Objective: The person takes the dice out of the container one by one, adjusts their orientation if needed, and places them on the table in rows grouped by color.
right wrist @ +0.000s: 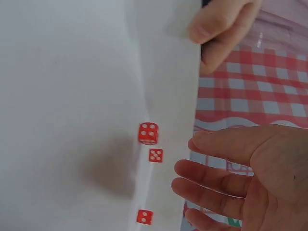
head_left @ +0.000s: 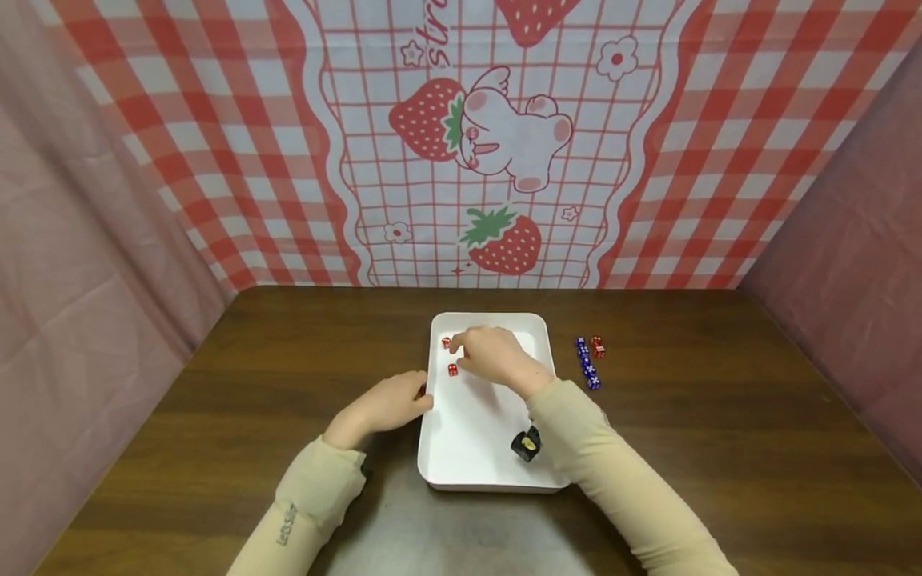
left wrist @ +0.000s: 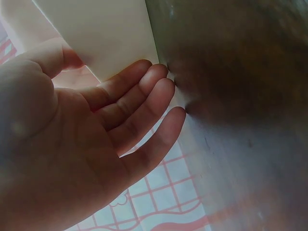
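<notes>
A white tray (head_left: 475, 448) lies on the table. My left hand (head_left: 392, 400) holds its left side, thumb over the rim, fingers along the outer wall; in the left wrist view the fingertips (left wrist: 166, 86) reach down to the tabletop. Over the tray's far half, my right hand (head_left: 493, 352) hovers with fingers extended and nothing between them. Two red dice (head_left: 452, 370) lie inside, just left of these fingers. The right wrist view shows a red die (right wrist: 148, 133) at the wall's foot; a smaller red square beside it may be a reflection.
Right of the tray, several blue dice (head_left: 587, 364) form a row, with red dice (head_left: 598, 347) beside it. A black block with a yellow mark (head_left: 527, 444) shows by my right cuff; whether it is worn or lying, I cannot tell. A checked strawberry cloth (head_left: 504, 160) hangs behind the table.
</notes>
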`<state>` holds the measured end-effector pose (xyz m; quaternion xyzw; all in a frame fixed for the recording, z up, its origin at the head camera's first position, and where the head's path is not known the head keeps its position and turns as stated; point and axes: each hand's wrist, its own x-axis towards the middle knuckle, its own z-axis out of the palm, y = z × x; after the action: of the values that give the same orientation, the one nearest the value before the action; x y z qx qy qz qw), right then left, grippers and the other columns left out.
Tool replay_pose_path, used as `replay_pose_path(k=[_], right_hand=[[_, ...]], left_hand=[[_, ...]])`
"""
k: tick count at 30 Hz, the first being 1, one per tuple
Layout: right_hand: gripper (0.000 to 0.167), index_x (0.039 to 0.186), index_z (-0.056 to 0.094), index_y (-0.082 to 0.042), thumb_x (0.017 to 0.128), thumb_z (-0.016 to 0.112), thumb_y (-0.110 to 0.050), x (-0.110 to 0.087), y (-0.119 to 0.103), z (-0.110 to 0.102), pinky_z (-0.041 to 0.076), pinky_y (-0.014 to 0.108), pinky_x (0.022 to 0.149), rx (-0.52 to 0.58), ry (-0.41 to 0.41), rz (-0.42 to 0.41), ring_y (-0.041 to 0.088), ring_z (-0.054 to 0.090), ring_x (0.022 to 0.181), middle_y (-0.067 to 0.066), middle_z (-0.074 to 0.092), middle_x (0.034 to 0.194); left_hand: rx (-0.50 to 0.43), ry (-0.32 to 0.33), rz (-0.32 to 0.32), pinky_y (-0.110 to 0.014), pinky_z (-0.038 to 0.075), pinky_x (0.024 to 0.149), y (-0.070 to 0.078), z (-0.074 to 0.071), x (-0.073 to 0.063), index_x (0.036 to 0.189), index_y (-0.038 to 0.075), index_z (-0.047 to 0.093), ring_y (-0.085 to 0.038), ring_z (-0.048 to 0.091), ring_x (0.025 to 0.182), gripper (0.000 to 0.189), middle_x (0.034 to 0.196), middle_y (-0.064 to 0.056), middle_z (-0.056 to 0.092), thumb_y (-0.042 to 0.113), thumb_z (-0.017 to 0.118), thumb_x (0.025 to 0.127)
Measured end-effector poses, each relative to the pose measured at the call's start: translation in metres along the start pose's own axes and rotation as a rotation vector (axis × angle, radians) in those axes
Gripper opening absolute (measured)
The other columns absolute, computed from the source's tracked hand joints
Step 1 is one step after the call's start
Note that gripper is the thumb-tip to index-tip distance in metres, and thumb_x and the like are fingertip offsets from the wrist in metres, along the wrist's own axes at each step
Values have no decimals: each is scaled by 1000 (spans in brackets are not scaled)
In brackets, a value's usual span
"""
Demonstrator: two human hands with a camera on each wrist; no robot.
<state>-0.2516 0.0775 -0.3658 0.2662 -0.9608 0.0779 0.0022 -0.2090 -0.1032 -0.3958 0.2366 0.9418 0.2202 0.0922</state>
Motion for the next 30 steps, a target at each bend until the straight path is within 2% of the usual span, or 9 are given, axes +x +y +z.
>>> replay_pose_path(k=[4, 8, 14, 19, 26, 30], right_hand=[[23, 105, 67, -19, 82, 63, -20, 2, -3, 8, 49, 37, 69, -26, -40, -3, 20, 62, 88, 2, 66, 100], [24, 107, 66, -19, 83, 62, -21, 4, -4, 14, 48, 40, 77, -45, -56, -10, 22, 62, 92, 3, 65, 102], [24, 106, 67, -18, 83, 62, -19, 5, -4, 17, 46, 40, 81, -50, -53, -16, 23, 61, 92, 4, 65, 103], [22, 104, 67, -18, 83, 62, -17, 6, -3, 21, 47, 40, 80, -51, -55, -33, 23, 61, 94, 5, 65, 103], [10, 85, 68, -18, 77, 64, -14, 6, -3, 23, 48, 38, 69, -63, -34, -56, 20, 62, 80, 0, 66, 87], [7, 79, 66, -18, 76, 64, -12, 7, -2, 25, 47, 37, 67, -62, -32, -50, 19, 61, 76, -1, 66, 81]], left_hand=[[12, 2, 15, -31, 36, 64, -1, 0, -1, 74, 11, 46, -16, 43, 68, 13, 71, -1, 45, 19, 48, 84], [15, 2, 15, -30, 36, 62, -1, -1, -1, 73, 11, 45, -15, 43, 66, 14, 69, -1, 44, 19, 48, 84], [13, 1, 8, -29, 35, 61, -2, -1, 0, 72, 12, 44, -15, 42, 64, 15, 67, -1, 43, 20, 48, 84], [9, -2, 8, -30, 35, 62, -1, -1, -1, 73, 12, 44, -15, 42, 66, 14, 69, -1, 43, 21, 48, 84], [2, -2, 7, -30, 35, 62, -1, -1, -1, 74, 12, 45, -15, 43, 67, 14, 69, -1, 43, 20, 48, 85], [1, 6, 15, -31, 36, 63, -2, 0, 0, 76, 11, 47, -15, 44, 68, 12, 71, -1, 46, 19, 49, 85]])
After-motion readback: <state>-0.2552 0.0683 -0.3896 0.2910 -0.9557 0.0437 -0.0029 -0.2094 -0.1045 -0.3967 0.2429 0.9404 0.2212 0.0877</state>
